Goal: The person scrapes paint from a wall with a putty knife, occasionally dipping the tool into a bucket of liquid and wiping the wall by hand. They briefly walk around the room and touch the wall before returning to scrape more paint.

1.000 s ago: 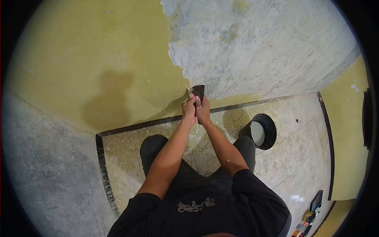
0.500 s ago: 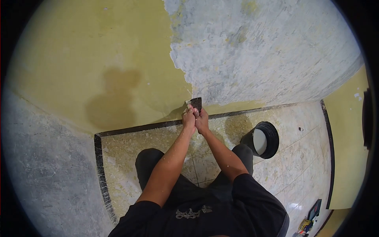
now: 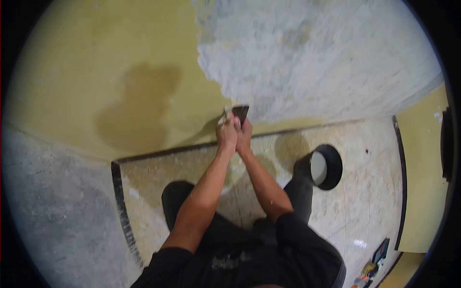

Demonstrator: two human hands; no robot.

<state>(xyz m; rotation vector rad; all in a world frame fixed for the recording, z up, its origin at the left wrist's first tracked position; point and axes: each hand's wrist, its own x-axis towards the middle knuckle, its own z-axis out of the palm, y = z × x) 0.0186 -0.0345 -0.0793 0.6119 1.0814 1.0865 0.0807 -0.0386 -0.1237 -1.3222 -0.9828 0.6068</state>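
A paint scraper [image 3: 241,112] with a wide dark blade is pressed to the lower wall, where yellow paint [image 3: 158,43] meets a bared grey-white patch [image 3: 269,57]. My left hand [image 3: 226,134] is closed round it, with pale paint scraps clinging about the fingers. Close against it on the right, my right hand [image 3: 244,137] also grips the scraper. The handle is hidden within both hands.
A black bucket [image 3: 334,163] with whitish liquid stands on the tiled floor right of my knee. Paint flakes litter the tiles [image 3: 149,192]. A dark skirting strip [image 3: 182,150] edges the wall. Several small items [image 3: 370,269] lie at lower right.
Both hands and the scraper have moved slightly up along the wall, and the blade has tilted. The view has shifted a little and is blurrier.
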